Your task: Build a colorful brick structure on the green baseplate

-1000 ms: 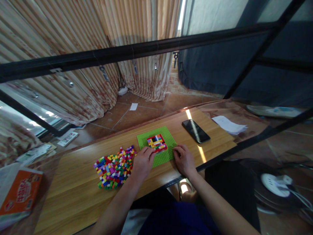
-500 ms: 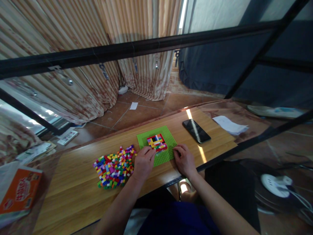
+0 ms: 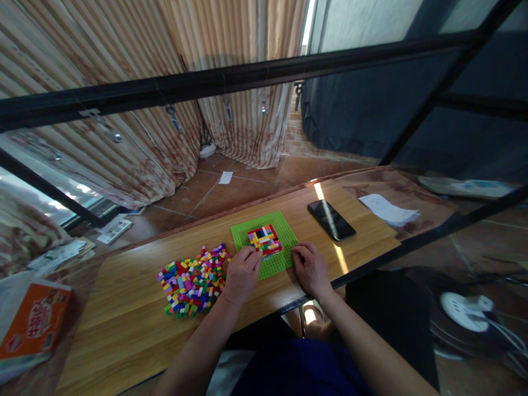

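A green baseplate (image 3: 282, 229) lies on the wooden table (image 3: 124, 324). On its middle sits a small square patch of coloured bricks (image 3: 264, 240). My left hand (image 3: 242, 273) rests on the plate's near left edge, fingers curled, with the fingertips touching the patch's left side. My right hand (image 3: 310, 268) lies on the plate's near right corner, fingers bent down against it. What, if anything, either hand pinches is too small to make out. A heap of loose coloured bricks (image 3: 192, 281) lies just left of my left hand.
A black phone (image 3: 330, 220) lies right of the plate, white paper (image 3: 386, 210) beyond it. An orange box (image 3: 35, 323) sits at the far left. A black metal bar (image 3: 214, 82) crosses above the table. A white power strip (image 3: 466, 308) lies on the floor at right.
Almost nothing has moved. My left hand's fingertips shifted slightly along the brick patch's left edge; my right hand stayed where it was.
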`<state>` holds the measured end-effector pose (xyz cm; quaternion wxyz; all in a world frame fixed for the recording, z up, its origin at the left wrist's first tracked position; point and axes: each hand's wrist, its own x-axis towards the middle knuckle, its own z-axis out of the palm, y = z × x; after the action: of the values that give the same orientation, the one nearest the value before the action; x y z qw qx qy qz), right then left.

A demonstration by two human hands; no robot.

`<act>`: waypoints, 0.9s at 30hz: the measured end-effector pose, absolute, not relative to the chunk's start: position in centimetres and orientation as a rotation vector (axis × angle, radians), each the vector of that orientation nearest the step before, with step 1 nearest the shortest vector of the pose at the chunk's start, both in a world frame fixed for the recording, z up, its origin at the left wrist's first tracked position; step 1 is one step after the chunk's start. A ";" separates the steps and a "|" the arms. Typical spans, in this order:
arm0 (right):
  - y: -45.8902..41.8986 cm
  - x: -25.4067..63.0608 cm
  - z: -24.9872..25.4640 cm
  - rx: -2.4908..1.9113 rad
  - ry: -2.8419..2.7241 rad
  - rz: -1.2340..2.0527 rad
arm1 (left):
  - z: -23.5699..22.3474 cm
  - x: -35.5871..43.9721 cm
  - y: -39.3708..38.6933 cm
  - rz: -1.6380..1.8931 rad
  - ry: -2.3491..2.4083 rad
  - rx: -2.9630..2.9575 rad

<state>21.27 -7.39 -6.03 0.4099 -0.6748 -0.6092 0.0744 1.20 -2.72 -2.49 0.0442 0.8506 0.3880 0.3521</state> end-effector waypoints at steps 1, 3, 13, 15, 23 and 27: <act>-7.4 21.3 -6.0 -1.700 -1.535 0.189 | -2.4 1.2 -2.8 1.065 1.193 2.598; -7.4 21.2 -5.9 -1.705 -1.534 0.188 | -2.4 1.3 -2.8 1.039 1.199 2.598; -7.4 21.1 -5.4 -1.719 -1.417 0.250 | -2.2 1.1 -2.3 0.889 1.197 2.666; -7.2 20.6 -4.9 -1.723 -1.334 0.241 | -2.2 1.0 -2.3 0.885 1.192 2.676; -4.7 16.2 -3.6 -1.721 -1.332 0.252 | -2.2 1.0 -2.3 0.868 1.193 2.689; -4.4 15.7 -4.2 -1.753 -1.322 0.338 | -2.6 1.0 -2.6 1.006 1.179 2.498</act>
<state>15.66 -4.42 -4.22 0.4441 -0.7069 -0.5333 0.1365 0.97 -2.58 -2.62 0.1009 0.8454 0.3989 0.3405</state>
